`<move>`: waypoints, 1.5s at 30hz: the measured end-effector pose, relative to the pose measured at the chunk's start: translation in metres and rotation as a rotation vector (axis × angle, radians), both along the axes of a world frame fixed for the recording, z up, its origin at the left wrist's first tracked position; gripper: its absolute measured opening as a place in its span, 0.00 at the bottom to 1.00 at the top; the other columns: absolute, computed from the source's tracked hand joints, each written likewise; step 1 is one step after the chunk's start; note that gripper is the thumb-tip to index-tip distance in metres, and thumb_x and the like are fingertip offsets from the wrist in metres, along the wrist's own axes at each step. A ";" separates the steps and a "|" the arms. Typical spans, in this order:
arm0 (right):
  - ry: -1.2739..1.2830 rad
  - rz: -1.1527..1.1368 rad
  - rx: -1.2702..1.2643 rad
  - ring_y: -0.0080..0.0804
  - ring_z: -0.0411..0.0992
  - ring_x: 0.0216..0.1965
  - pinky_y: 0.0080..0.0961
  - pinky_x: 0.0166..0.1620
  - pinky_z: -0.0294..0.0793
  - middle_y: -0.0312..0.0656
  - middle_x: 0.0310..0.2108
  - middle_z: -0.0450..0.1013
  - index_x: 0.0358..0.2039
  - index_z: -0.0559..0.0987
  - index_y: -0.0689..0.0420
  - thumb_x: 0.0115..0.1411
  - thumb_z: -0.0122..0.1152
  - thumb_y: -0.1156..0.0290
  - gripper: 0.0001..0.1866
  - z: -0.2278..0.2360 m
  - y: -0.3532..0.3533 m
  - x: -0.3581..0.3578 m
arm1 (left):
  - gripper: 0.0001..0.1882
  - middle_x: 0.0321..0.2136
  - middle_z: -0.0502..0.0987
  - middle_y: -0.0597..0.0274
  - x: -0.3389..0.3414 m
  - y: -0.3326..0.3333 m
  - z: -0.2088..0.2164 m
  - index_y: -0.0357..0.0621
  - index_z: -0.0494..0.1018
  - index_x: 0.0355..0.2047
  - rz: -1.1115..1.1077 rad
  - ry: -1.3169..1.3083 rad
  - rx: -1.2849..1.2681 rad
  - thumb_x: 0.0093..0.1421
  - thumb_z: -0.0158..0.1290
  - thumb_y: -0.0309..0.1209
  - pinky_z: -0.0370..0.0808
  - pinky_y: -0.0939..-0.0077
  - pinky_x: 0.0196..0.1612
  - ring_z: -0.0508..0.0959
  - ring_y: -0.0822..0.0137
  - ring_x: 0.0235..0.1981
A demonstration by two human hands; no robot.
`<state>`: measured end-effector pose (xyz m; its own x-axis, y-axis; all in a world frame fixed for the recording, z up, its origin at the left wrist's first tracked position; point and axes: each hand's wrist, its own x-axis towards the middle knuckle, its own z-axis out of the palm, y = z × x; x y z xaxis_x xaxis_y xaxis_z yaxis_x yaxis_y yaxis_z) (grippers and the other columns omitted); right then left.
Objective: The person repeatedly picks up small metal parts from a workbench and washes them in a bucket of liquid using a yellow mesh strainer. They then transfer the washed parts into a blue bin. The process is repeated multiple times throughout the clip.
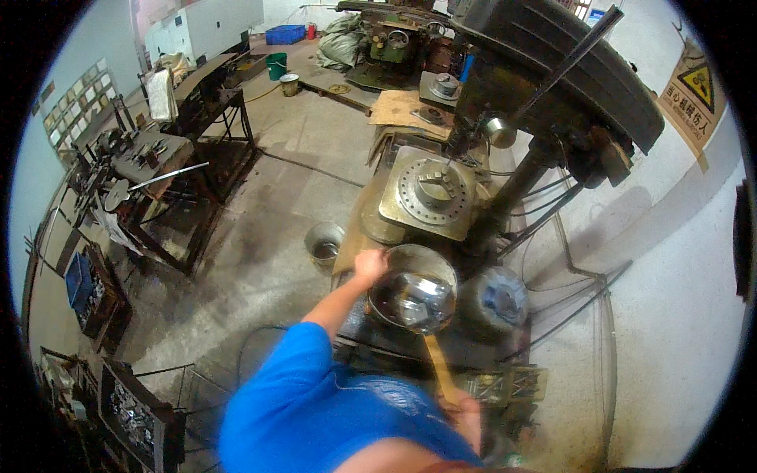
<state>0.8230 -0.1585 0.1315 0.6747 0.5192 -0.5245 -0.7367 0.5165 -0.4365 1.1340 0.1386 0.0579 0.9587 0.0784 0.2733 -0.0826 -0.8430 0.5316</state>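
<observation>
My left hand (371, 266) is closed on the left rim of a round metal bucket (394, 258), which stands in front of the drill press. Dark liquid and a shiny, pale shape show inside; what that shape is I cannot make out. A tool with a flat yellow handle (440, 369) reaches over the bucket's near rim, its working end blurred. Around the lower end of this handle my right hand (465, 414) is closed, close to my body. Just beyond the bucket, a chuck (438, 188) sits on a round plate with holes (410, 206).
The drill press (552, 79) rises at the right, its long lever (572, 63) sticking out. Right of the bucket is a container with a bluish bundle (502, 298). Another metal bucket (324, 243) stands on the floor at left. Workbenches (158, 154) line the left side.
</observation>
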 end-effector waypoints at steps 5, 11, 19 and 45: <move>-0.014 -0.004 0.093 0.15 0.54 0.12 0.15 0.12 0.58 0.32 0.18 0.55 0.44 0.63 0.64 0.42 0.55 0.66 0.28 0.013 0.004 0.002 | 0.11 0.19 0.73 0.50 0.000 0.001 0.003 0.47 0.74 0.26 -0.006 0.065 0.022 0.50 0.46 0.39 0.70 0.59 0.26 0.74 0.51 0.23; 0.025 0.037 0.071 0.15 0.56 0.13 0.15 0.13 0.60 0.32 0.18 0.56 0.43 0.63 0.64 0.42 0.55 0.66 0.27 0.012 0.000 0.005 | 0.12 0.19 0.73 0.50 -0.002 0.000 0.006 0.47 0.74 0.26 -0.011 0.031 0.014 0.50 0.46 0.39 0.70 0.58 0.26 0.74 0.51 0.23; -0.033 -0.025 0.125 0.14 0.55 0.13 0.14 0.12 0.59 0.31 0.18 0.55 0.43 0.63 0.64 0.42 0.57 0.65 0.28 0.028 0.011 0.001 | 0.12 0.19 0.73 0.49 -0.002 0.000 0.006 0.47 0.74 0.26 -0.002 0.049 0.022 0.51 0.46 0.40 0.70 0.58 0.26 0.74 0.51 0.23; -0.022 -0.015 0.080 0.16 0.55 0.13 0.15 0.12 0.59 0.32 0.18 0.55 0.44 0.63 0.65 0.42 0.55 0.66 0.29 0.023 0.007 0.001 | 0.12 0.18 0.73 0.49 0.001 -0.001 -0.003 0.47 0.74 0.25 0.020 0.014 0.022 0.50 0.47 0.40 0.70 0.58 0.25 0.74 0.51 0.22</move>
